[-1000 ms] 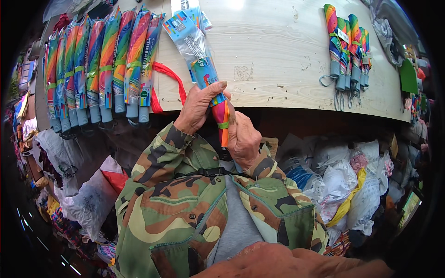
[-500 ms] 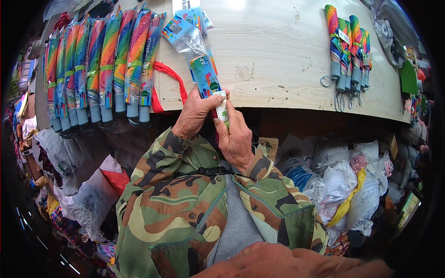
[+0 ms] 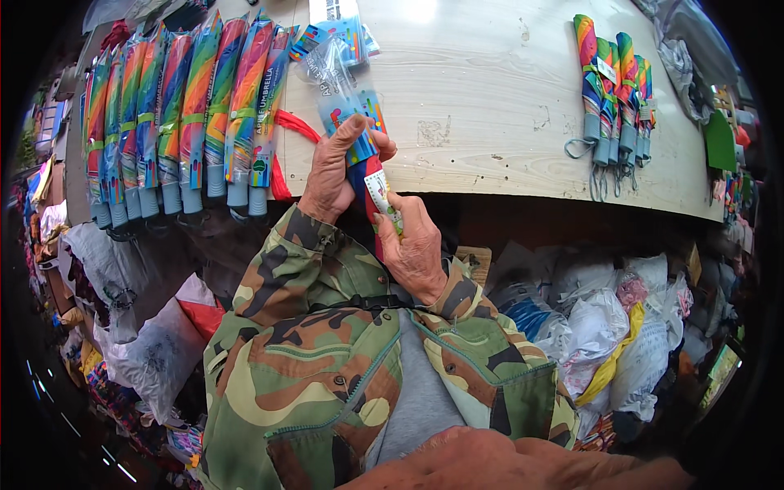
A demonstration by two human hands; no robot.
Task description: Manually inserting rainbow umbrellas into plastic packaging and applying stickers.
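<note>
My left hand [image 3: 329,178] is closed around the lower end of a clear plastic sleeve [image 3: 333,91] printed in blue, at the table's near edge. A folded umbrella [image 3: 357,181], dark blue and red where it shows, has its upper end at the sleeve's mouth; how far in it reaches is hidden by my fingers. My right hand [image 3: 415,251] grips the umbrella lower down, thumb and fingers at a white tag [image 3: 378,193] with coloured print. The umbrella's lower end runs down behind my right hand toward my jacket.
Several sleeved rainbow umbrellas [image 3: 196,106] lie in a row at the left, beside a red strap [image 3: 296,124]. More printed sleeves [image 3: 351,37] lie at the far middle of the table [image 3: 482,106]. Unsleeved umbrellas [image 3: 608,90] lie at the right. Stuffed plastic bags [image 3: 592,327] stand below.
My left hand has moved up and slightly left, off the tag and onto the sleeve's lower end. More umbrella shows between my hands. The right hand has stayed nearly in place.
</note>
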